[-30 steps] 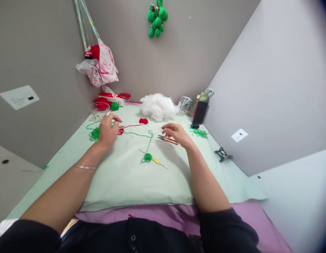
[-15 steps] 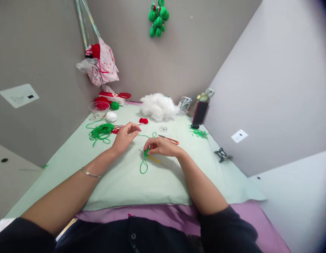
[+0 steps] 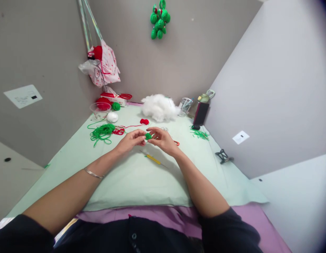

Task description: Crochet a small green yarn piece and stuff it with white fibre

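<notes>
my left hand (image 3: pixel 131 140) and right hand (image 3: pixel 164 141) come together over the middle of the tabletop (image 3: pixel 131 186), both closed by their fingertips on a small green yarn piece (image 3: pixel 148 136) that sits between them. nearer to me, just below my hands, a yellow-handled hook (image 3: pixel 153 159) lies at a slant. past my right hand an orange handle (image 3: pixel 177 143) pokes out; my hand hides the rest of it. on my left, a loose heap of green yarn (image 3: pixel 102 133) lies against a tangle of red yarn (image 3: pixel 119 131), and a red strand runs across to a small red bundle (image 3: pixel 144 121). a white ball (image 3: pixel 112 117) sits beside a clear tub (image 3: pixel 100 111). farther back i see a mound of white stuffing (image 3: pixel 160 108), and to the right, green clippings (image 3: pixel 201 135) lie in front of a dark phone (image 3: pixel 201 114) that stands tilted.
</notes>
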A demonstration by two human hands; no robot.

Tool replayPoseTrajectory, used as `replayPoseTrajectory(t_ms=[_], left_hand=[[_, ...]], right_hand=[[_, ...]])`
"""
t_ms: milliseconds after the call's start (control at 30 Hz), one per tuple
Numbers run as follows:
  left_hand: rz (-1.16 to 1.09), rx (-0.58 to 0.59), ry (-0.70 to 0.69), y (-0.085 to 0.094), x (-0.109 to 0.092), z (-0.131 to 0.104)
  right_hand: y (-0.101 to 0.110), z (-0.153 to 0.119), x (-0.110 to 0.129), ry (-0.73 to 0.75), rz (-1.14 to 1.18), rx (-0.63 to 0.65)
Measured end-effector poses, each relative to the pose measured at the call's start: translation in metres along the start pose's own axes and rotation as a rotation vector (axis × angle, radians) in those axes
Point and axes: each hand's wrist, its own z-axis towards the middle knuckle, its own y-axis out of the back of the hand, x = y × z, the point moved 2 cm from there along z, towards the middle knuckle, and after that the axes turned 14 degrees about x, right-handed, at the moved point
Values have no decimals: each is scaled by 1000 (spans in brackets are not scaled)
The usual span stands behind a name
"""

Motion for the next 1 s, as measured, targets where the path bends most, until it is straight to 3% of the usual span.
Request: replayPoseTrajectory(t_ms=[200, 333, 633, 833, 1000], left_hand=[[-72, -15, 0, 2, 9, 2], [-85, -59, -27, 7, 10, 3], [-91, -56, -38, 6, 11, 4], [-71, -13, -13, 3, 9, 3], [-2, -38, -26, 0, 8, 2]], right_hand=[[-3, -2, -1, -56, -167, 6], [-1, 0, -5, -120, -129, 19], [4, 0, 8, -31, 59, -124], [1, 1, 9, -73, 170, -97], [-5, 1, 6, -145, 47, -21]])
